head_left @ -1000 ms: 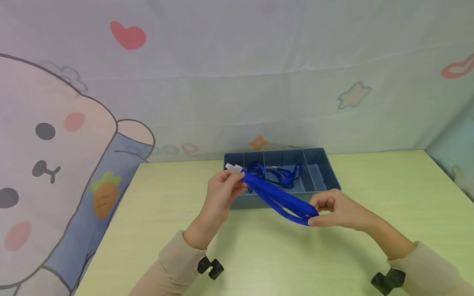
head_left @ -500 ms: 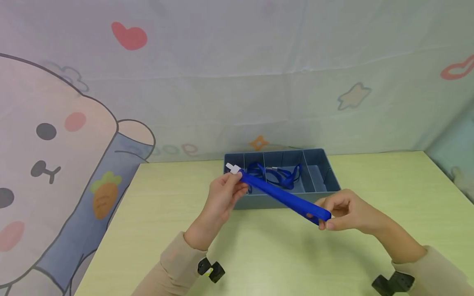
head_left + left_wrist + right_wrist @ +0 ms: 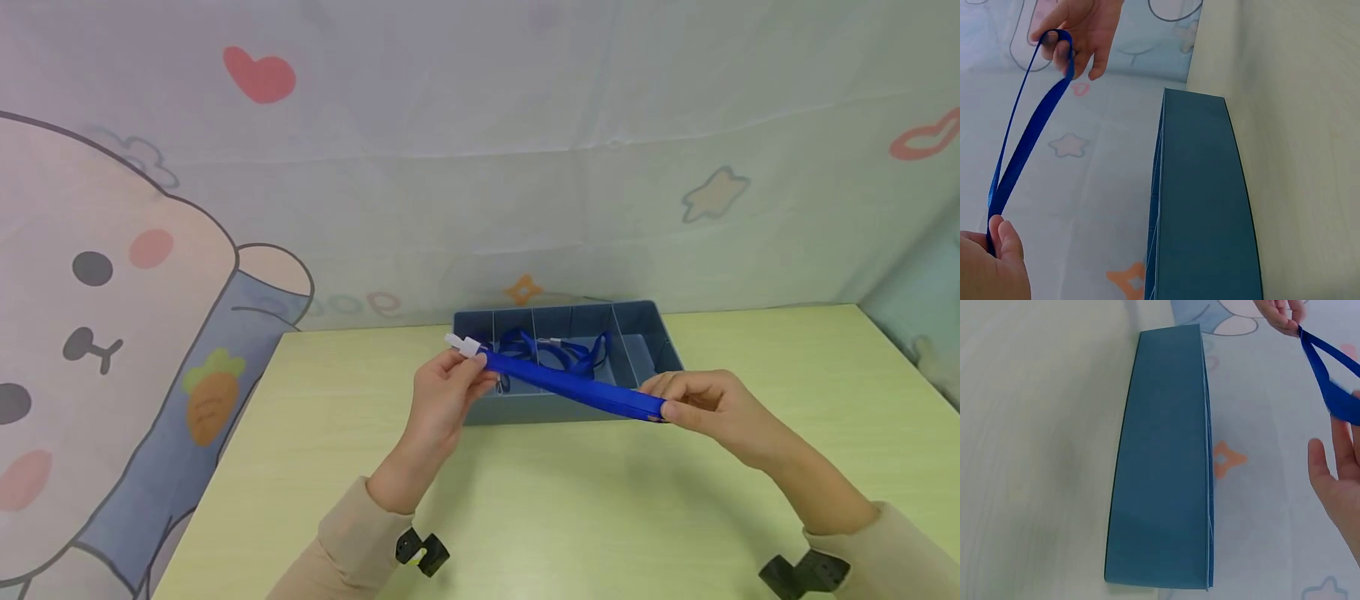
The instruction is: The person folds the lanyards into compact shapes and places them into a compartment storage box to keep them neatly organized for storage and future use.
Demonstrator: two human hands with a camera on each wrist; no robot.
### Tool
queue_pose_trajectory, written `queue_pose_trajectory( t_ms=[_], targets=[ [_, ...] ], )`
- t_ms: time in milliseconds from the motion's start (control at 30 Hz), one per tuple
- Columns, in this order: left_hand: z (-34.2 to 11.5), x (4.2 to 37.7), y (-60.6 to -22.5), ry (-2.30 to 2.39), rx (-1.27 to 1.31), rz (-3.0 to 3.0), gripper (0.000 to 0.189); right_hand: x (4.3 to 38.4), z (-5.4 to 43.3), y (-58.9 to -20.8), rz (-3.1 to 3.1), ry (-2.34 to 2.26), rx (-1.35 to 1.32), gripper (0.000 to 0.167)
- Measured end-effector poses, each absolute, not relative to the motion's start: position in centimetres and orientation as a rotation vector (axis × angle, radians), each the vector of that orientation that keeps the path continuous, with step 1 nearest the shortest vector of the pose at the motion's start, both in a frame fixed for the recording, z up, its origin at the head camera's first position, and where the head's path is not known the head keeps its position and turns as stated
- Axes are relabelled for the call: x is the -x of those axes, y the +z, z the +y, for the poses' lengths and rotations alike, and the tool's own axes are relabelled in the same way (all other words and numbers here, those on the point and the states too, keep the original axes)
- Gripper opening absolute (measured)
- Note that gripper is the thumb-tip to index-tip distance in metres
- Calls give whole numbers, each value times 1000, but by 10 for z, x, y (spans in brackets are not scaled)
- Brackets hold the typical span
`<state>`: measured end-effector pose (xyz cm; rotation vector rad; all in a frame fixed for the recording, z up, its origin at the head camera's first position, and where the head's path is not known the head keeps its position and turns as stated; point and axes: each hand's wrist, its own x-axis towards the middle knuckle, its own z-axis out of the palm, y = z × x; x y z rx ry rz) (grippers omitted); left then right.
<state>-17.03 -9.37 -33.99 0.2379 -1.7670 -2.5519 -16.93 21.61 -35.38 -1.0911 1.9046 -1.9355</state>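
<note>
A folded blue lanyard (image 3: 570,387) stretches between my hands, above the front of a blue-grey divided box (image 3: 555,410). My left hand (image 3: 441,402) pinches its left end, just beside a white plastic clip (image 3: 469,347) that sticks out past the fingers. At the other end my right hand (image 3: 723,408) holds the looped fold. In the left wrist view the lanyard's loop (image 3: 1030,134) passes round the fingers of the right hand (image 3: 1088,28), and its two strands stand apart there. The strands look nearly flat together from the head view.
More blue lanyards (image 3: 577,360) lie inside the box's compartments, some with metal hooks. The box stands at the back of a pale yellow-green table (image 3: 555,517), close to a printed cloth backdrop (image 3: 465,167).
My right hand has moved right and then up, drawing the lanyard straighter and its strands together. My left hand stays nearly in place, shifting slightly left.
</note>
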Motion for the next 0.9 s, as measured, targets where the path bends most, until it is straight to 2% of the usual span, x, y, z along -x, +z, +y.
queue_pose_trajectory(
  t_ms=[433, 633, 900],
  targets=[
    [-92, 166, -339, -2578, -253, -1706, 6, 175, 218, -360, 1730, -2155, 1123, 34],
    [-93, 165, -338, -2556, -234, -1695, 6, 173, 218, -358, 1721, -2227, 908, 30],
    [-94, 162, -343, -2523, -189, -1730, 8, 173, 219, -355, 1621, -2352, 704, 33]
  ],
)
